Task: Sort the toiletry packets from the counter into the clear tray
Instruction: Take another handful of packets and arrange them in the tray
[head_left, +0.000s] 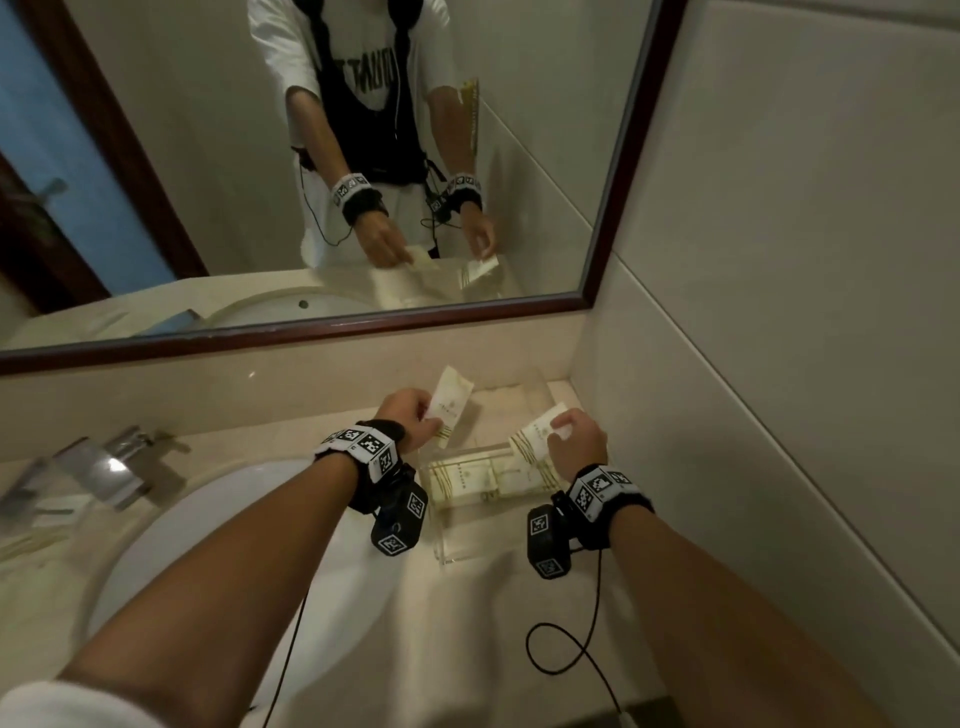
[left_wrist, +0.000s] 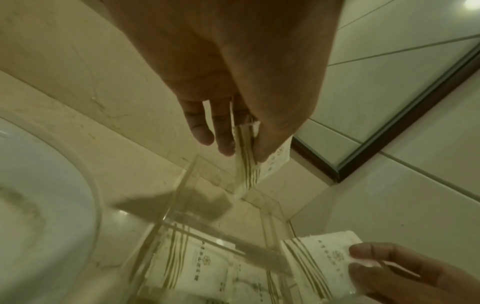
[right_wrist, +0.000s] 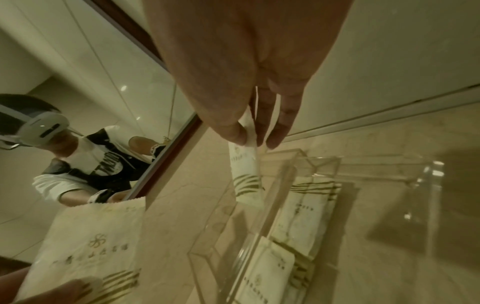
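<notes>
A clear tray (head_left: 470, 530) with compartments sits on the counter in the corner, right of the basin. Several white packets with gold stripes (head_left: 467, 480) lie in its middle compartment. My left hand (head_left: 431, 415) pinches one such packet (head_left: 452, 405) above the tray's far left side; in the left wrist view this packet (left_wrist: 249, 160) hangs between thumb and fingers over the tray wall (left_wrist: 179, 195). My right hand (head_left: 558, 428) pinches a second packet (head_left: 537, 436) over the tray's right side. In the right wrist view it (right_wrist: 245, 164) hangs stripes down above the tray rim (right_wrist: 322, 160).
A white basin (head_left: 218, 545) and chrome faucet (head_left: 104, 467) fill the left of the counter, with more packets (head_left: 47, 519) lying beyond the faucet. A framed mirror (head_left: 311, 156) runs along the back and a tiled wall (head_left: 779, 312) closes the right side.
</notes>
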